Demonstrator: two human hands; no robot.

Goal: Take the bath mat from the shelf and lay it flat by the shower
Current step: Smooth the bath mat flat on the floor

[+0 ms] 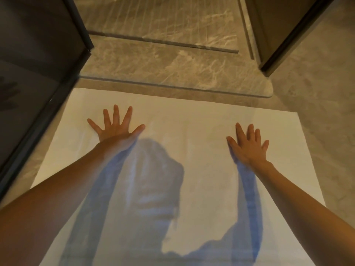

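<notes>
A white bath mat (188, 120) lies spread flat on the floor, its far edge running just in front of the raised marble shower threshold (172, 73). My left hand (115, 125) rests palm down on the mat's left part, fingers spread wide. On the mat's right part my right hand (248, 144) also lies flat with fingers apart. Neither hand grips anything. A bluish shadow of my head and arms falls across the mat's near half.
A dark-framed glass shower door (48, 77) stands open along the left, close to the mat's left edge. A dark door frame (284, 41) stands at the upper right. Grey stone floor (317, 121) runs along the mat's right side.
</notes>
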